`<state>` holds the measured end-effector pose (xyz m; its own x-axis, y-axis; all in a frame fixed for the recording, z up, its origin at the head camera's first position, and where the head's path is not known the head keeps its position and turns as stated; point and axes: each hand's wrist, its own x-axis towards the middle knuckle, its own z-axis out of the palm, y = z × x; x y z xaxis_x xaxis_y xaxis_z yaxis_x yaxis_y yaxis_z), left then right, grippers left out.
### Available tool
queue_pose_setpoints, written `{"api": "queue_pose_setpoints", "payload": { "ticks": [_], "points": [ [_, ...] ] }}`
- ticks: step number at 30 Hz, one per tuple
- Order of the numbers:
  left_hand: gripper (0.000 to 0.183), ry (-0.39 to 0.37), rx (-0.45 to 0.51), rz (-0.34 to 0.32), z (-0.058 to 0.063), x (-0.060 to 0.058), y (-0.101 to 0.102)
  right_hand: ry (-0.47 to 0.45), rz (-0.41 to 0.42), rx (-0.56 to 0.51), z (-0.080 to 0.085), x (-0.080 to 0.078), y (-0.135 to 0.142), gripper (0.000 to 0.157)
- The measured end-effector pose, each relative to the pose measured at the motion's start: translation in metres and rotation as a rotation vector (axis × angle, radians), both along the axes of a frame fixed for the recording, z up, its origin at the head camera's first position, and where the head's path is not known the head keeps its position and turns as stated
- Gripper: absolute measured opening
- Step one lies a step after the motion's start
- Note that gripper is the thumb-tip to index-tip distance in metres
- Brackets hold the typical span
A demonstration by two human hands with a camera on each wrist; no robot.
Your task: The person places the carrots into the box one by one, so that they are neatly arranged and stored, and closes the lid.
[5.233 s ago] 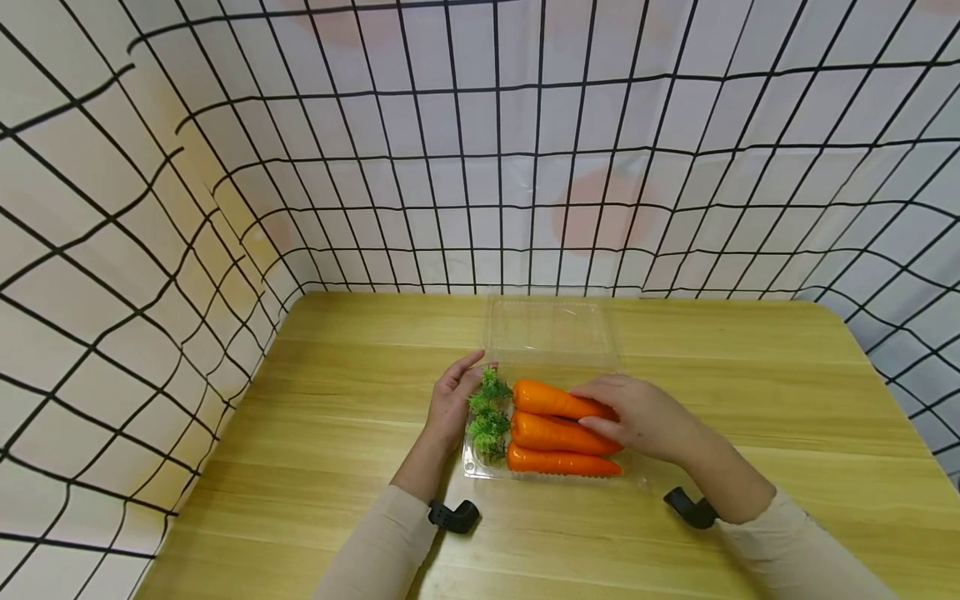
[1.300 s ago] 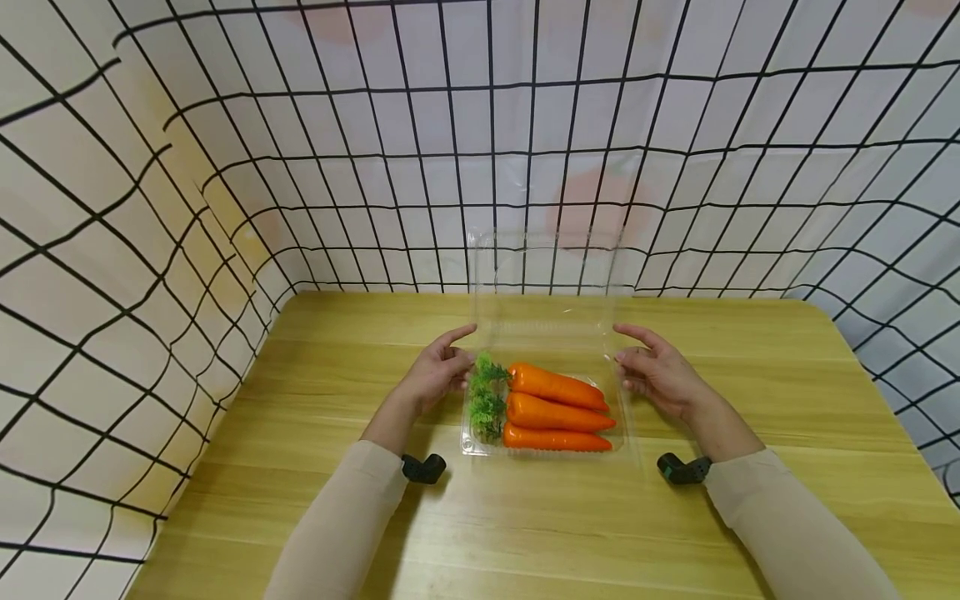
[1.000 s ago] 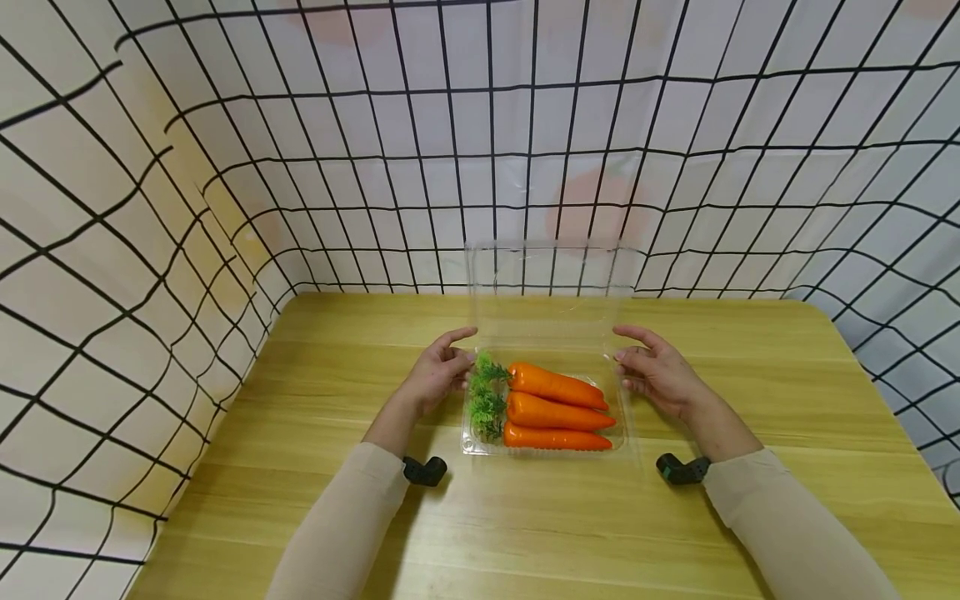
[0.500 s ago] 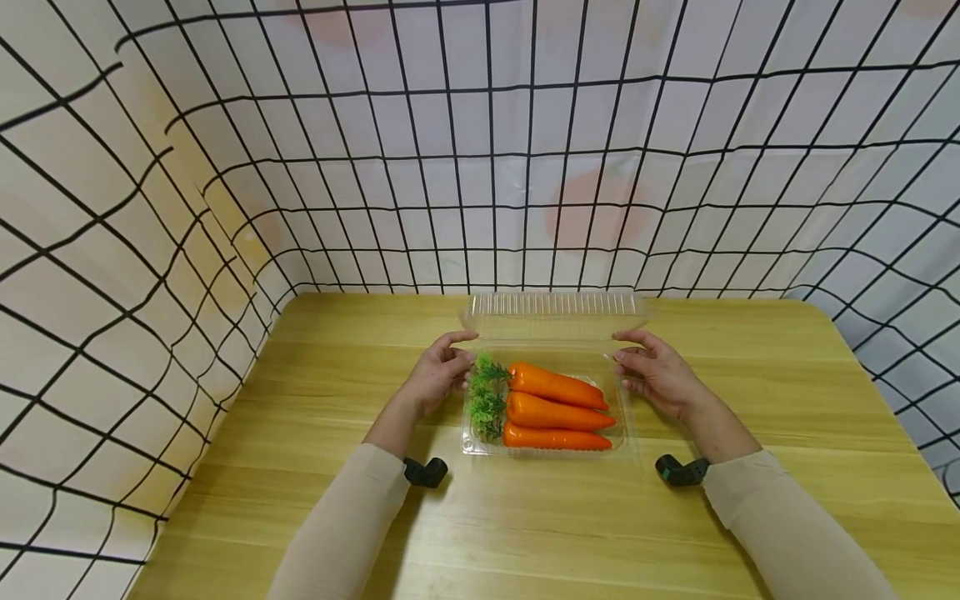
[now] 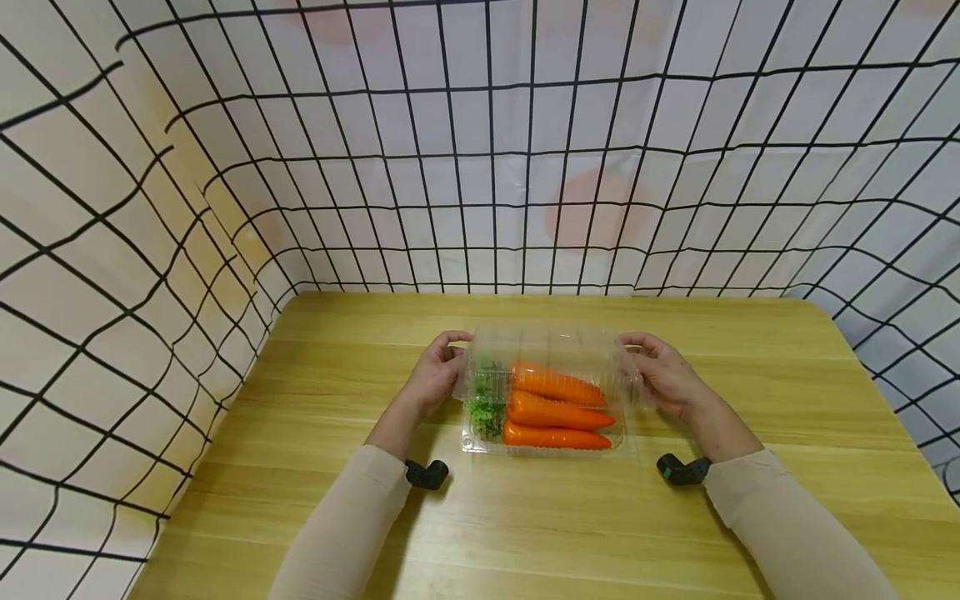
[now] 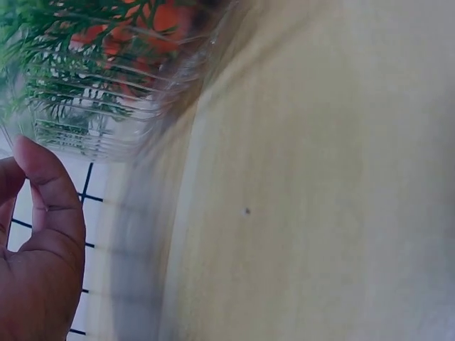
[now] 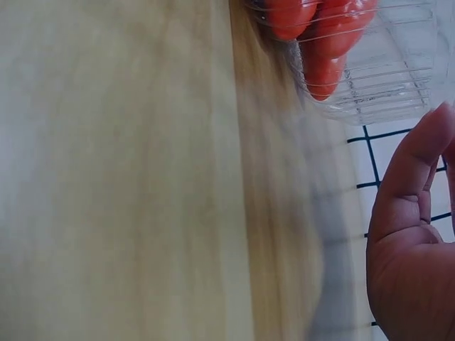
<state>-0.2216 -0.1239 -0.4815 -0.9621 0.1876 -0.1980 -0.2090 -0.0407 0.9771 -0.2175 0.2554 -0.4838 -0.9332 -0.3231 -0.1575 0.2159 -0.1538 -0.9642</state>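
A clear plastic clamshell box (image 5: 480, 451) sits on the table with three orange carrots (image 5: 558, 413) lying side by side in it. Their green leafy tops (image 5: 486, 417) point left. The ribbed lid (image 5: 547, 343) is tilted forward over the back part of the box, its front edge above the carrots. My left hand (image 5: 433, 382) is at the box's back left corner; in the left wrist view its thumb tip meets the plastic edge. At the back right corner, my right hand (image 5: 662, 379) pinches the edge with thumb and fingers, partly hidden behind the lid.
The wooden table (image 5: 547, 533) spreads around the box. White cloth walls with a black grid (image 5: 420, 183) enclose it at the back and sides. A black wrist camera (image 5: 427, 475) is strapped to the left wrist, another black camera (image 5: 682, 469) to the right.
Earlier, the right hand was on the carrots and the lid lay back. Both hands then came to the back corners; the lid rose upright and has swung forward over the carrots.
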Motion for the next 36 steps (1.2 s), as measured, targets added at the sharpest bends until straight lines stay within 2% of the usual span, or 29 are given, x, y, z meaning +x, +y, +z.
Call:
{"api": "queue_pose_setpoints", "payload": {
  "ticks": [6, 11, 16, 20, 24, 31, 36],
  "points": [
    [0.029, 0.025, -0.031, 0.029, 0.001, 0.002, 0.002, -0.034, -0.001, 0.008, 0.003, 0.003, 0.001, 0.012],
    [0.028, 0.025, -0.036, 0.033, 0.002, 0.003, 0.002, -0.031, -0.013, 0.030, 0.010, 0.008, 0.000, 0.017],
    [0.035, 0.011, -0.059, 0.013, 0.008, 0.007, 0.000, -0.008, -0.018, 0.161, 0.017, 0.015, -0.002, 0.030],
    [0.045, 0.012, -0.129, -0.031, 0.015, 0.013, -0.002, 0.026, -0.011, 0.266, 0.022, 0.022, -0.003, 0.048],
    [0.050, 0.025, -0.189, -0.069, 0.020, 0.021, -0.005, 0.036, 0.006, 0.319, 0.024, 0.030, -0.001, 0.063],
    [0.055, 0.018, -0.234, -0.137, 0.029, 0.040, -0.012, 0.072, 0.096, 0.361, 0.030, 0.052, 0.005, 0.065],
    [0.065, -0.014, -0.242, -0.239, 0.038, 0.054, -0.019, 0.044, 0.157, 0.371, 0.036, 0.068, 0.007, 0.066]
  ]
}}
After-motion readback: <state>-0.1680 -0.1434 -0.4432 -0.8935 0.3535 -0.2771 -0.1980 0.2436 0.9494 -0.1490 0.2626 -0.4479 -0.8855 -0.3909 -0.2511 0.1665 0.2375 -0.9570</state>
